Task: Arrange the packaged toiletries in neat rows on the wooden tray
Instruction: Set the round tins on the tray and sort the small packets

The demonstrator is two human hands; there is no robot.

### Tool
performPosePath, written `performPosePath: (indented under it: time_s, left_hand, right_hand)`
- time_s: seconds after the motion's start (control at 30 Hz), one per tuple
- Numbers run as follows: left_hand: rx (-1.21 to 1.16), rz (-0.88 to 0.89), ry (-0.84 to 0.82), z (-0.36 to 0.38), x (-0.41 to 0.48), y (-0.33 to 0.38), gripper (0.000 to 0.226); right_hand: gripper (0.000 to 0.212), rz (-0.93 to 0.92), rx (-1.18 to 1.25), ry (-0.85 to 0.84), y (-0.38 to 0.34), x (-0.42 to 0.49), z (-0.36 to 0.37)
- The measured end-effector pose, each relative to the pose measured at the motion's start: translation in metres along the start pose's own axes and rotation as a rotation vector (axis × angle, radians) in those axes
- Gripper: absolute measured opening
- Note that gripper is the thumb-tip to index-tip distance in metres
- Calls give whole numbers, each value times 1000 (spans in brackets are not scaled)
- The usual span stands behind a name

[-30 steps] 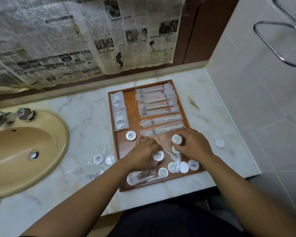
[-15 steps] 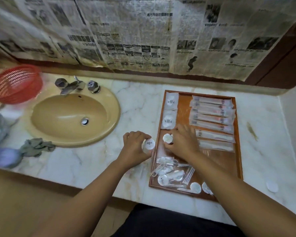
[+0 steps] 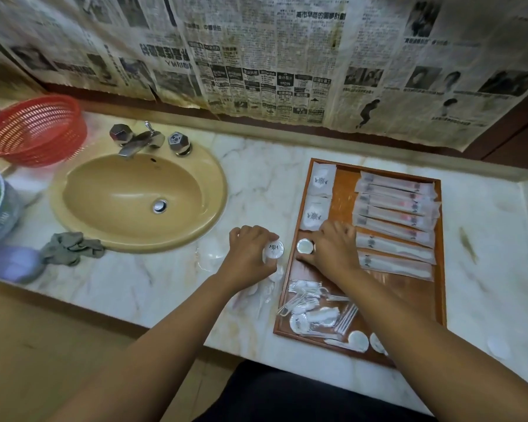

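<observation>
Toiletries (image 3: 393, 208) line the far edge of the tray (image 3: 345, 190); my right hand (image 3: 333, 248) pinches a round packet (image 3: 304, 247) at its left edge, my left hand (image 3: 250, 254) grips a second packet (image 3: 274, 250) over the counter (image 3: 256, 184).

On my feed both forearms (image 3: 165, 345) are bare from the lower edge of the view up to the wrists, and the left hand (image 3: 250, 254) and right hand (image 3: 333, 248) are bare too. Low between the arms lies plain black clothing (image 3: 287, 394); I cannot tell whether it is shirt or trousers.
</observation>
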State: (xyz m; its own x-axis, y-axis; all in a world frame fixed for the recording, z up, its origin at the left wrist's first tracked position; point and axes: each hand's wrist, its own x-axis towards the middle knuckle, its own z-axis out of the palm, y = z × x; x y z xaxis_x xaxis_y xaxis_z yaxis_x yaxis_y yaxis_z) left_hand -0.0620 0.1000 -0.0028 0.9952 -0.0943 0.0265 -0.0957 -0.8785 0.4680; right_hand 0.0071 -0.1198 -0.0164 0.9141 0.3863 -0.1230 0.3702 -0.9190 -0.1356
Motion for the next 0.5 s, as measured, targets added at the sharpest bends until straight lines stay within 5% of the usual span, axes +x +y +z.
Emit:
performPosePath:
  time_s: [0.17,0.5]
  left_hand:
    - [8,38,-55,15,20,14,45]
    - [79,193,-231,53,67,64,50]
  right_hand:
    - [60,127,14,11,25,-23,-5]
    - [47,299,64,13,71,-84,-8]
